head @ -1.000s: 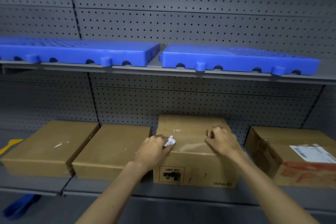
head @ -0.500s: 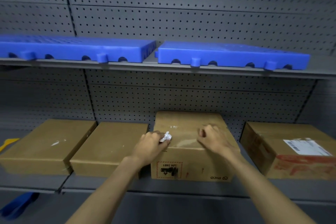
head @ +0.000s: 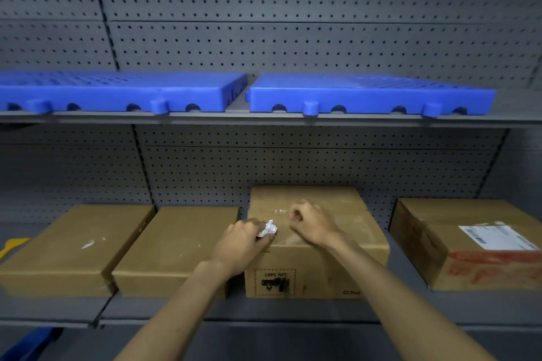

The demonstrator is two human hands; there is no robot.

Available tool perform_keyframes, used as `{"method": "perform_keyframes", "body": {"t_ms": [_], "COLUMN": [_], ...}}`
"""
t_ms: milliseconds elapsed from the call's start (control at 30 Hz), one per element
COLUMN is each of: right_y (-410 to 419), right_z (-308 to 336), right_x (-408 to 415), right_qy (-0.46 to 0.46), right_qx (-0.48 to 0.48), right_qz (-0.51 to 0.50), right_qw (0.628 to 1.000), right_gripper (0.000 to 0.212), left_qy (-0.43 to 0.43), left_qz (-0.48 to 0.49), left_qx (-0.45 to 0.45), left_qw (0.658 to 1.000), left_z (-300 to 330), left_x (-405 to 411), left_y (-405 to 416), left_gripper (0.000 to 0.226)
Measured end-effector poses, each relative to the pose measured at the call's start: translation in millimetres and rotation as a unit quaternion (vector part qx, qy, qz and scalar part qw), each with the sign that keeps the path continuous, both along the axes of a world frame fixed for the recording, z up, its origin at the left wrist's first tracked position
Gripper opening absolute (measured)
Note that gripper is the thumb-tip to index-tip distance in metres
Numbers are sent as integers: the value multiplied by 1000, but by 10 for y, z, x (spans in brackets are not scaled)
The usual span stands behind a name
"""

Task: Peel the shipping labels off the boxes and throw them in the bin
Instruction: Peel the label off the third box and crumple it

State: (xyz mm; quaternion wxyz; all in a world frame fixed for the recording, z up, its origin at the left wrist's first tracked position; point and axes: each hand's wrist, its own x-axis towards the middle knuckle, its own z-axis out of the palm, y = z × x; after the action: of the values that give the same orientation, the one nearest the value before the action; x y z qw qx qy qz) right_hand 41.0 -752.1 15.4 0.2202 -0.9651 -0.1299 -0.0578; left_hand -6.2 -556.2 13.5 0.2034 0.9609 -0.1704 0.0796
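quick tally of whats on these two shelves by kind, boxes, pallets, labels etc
Brown cardboard boxes: 4
Blue plastic pallets: 2
Flat white shipping label on the far-right box: 1
Crumpled white label scrap gripped in the left hand: 1
Total: 8

The pegboard (head: pixel 293 38) is grey, dotted with even rows of dark holes. Two pallets (head: pixel 123 91) on the grey upper shelf (head: pixel 513 119) are bright blue, with a slotted grid on top. Four boxes are plain brown card. The left box (head: pixel 73 246) carries small white scuffs. The middle box (head: pixel 311 243) has glossy clear tape across its top and, on its front, a red-hatched bordered mark with black print. The crumpled label (head: pixel 268 228) is white with faint dark marks. The right box (head: pixel 469 243) bears a white label (head: pixel 495 236) with grey print and smeared red marking on its front. A yellow edge (head: pixel 11 245) shows at far left, and something blue (head: pixel 26 343) lies at the lower left.
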Motion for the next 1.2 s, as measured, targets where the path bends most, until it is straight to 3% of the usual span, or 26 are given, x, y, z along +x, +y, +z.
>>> {"method": "perform_keyframes", "body": {"t_ms": [167, 300, 400, 567, 733, 867, 1200], "right_y": [-584, -152, 135, -229, -619, -911, -1879], "right_z": [-10, 12, -16, 70, 168, 209, 581], "right_x": [-4, -176, -306, -434, -649, -850, -1273], "right_qy": [-21, -6, -32, -26, -16, -73, -166], "right_qx": [-36, -8, -10, -33, -35, -51, -70], "right_qz": [-120, -47, 17, -33, -72, -97, -164], "right_qw": [992, 999, 999, 999, 997, 991, 970], "right_gripper": [24, 25, 11, 13, 14, 13, 7], "left_qy": [-17, -24, -36, -76, -67, -65, -74], "left_qz": [13, 11, 3, 9, -10, -19, -122], "left_qx": [8, 25, 30, 83, 56, 14, -41], "left_qw": [1000, 999, 999, 994, 996, 998, 989], "left_z": [23, 40, 35, 112, 202, 312, 598], "left_x": [-14, -23, -59, -107, -11, 15, -22], "left_y": [-57, -94, -104, -201, -273, -486, -1763], "left_gripper": [47, 37, 36, 40, 37, 40, 41]}}
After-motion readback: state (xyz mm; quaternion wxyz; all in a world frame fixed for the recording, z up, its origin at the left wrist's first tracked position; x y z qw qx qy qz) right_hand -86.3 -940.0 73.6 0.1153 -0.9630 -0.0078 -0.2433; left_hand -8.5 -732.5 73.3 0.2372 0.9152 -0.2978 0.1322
